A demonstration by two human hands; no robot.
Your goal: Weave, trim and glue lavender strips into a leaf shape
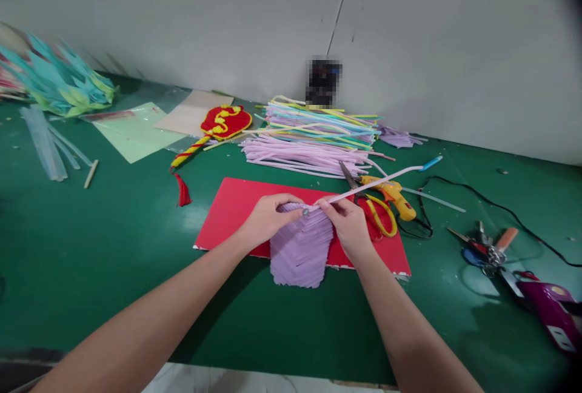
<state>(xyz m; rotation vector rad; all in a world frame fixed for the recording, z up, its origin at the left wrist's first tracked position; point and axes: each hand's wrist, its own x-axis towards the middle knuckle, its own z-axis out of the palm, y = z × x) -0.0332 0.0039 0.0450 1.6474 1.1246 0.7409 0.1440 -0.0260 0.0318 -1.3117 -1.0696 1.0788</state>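
Note:
A woven piece of lilac straws (300,250) lies on a red card (231,205) on the green table. My left hand (268,217) presses its fingers on the top left edge of the woven piece. My right hand (348,223) pinches a long pale pink straw (377,182) at the piece's top edge; the straw runs up to the right and ends in a blue tip. Both hands have their fingers closed.
A pile of lilac and coloured straws (313,138) lies behind the card. Yellow-handled scissors (377,208) and a yellow glue gun (395,196) with a black cable lie to the right. A red and yellow ornament (222,123), clear glue sticks (45,141), keys (486,253) and a purple object (550,308) surround them.

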